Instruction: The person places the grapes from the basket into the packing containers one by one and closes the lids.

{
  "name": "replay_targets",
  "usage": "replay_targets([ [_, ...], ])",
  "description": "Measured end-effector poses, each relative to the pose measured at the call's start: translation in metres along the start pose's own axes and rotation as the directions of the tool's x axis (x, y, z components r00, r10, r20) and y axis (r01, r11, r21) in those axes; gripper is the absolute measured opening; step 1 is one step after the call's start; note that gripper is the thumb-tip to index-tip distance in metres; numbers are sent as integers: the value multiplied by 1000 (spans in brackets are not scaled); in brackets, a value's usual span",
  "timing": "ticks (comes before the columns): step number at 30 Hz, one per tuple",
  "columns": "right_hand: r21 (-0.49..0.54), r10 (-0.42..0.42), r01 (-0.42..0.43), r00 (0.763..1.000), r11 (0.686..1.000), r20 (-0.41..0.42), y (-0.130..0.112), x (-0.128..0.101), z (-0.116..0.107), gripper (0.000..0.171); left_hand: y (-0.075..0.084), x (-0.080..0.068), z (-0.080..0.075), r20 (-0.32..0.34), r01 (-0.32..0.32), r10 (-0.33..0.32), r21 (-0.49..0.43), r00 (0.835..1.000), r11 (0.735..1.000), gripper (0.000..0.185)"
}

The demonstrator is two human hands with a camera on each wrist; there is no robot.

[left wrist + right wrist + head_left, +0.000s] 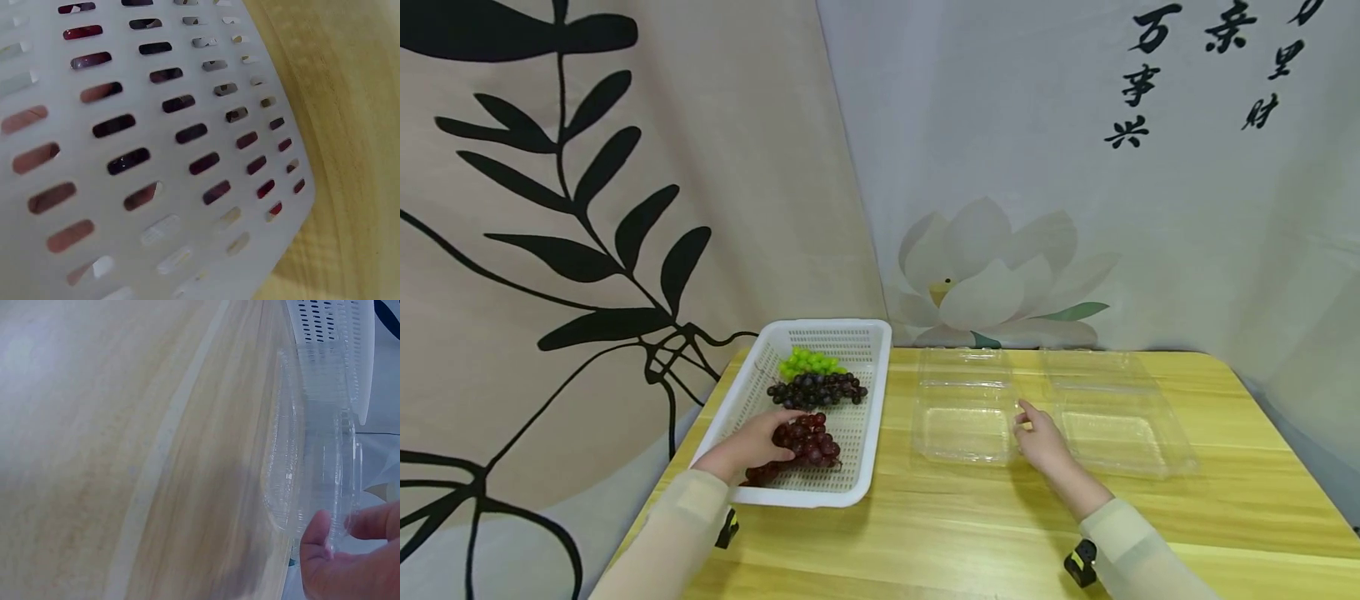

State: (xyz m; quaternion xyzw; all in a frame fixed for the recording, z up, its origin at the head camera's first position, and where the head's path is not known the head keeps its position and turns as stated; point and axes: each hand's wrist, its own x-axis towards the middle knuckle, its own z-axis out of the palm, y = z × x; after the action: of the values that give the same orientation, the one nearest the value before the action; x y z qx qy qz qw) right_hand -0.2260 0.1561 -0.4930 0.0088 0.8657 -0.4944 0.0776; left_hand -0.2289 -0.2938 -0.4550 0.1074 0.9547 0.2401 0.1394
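My left hand (756, 444) reaches over the near left rim of a white slotted basket (868, 433), its thumb and fingers curled round a bunch of red grapes (814, 442). Through the slots in the left wrist view, the fingers (70, 236) show beside dark red fruit. Behind that bunch lie a bunch of black grapes (816, 389) and a bunch of green grapes (808, 362). My right hand (1042, 442) pinches the right edge of an opened clear plastic container (964, 429) between thumb and fingers; the right wrist view shows the fingertips (317, 526) at its rim.
A second opened clear container (1112, 442) stands to the right of the first, close beside my right hand. Both sit on a wood-grain table (940, 533). A printed curtain (1000, 167) hangs behind the table's far edge.
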Motion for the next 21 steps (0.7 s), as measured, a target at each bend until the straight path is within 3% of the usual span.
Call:
replay_targets([
  [12, 40, 0, 1, 1000, 999, -23, 1, 1, 1, 55, -10, -1, 4, -56, 7, -13, -109, 998, 994, 45],
  [21, 80, 9, -8, 1000, 997, -15, 2, 3, 0, 55, -12, 1, 4, -99, -36, 33, -26, 995, 999, 35],
])
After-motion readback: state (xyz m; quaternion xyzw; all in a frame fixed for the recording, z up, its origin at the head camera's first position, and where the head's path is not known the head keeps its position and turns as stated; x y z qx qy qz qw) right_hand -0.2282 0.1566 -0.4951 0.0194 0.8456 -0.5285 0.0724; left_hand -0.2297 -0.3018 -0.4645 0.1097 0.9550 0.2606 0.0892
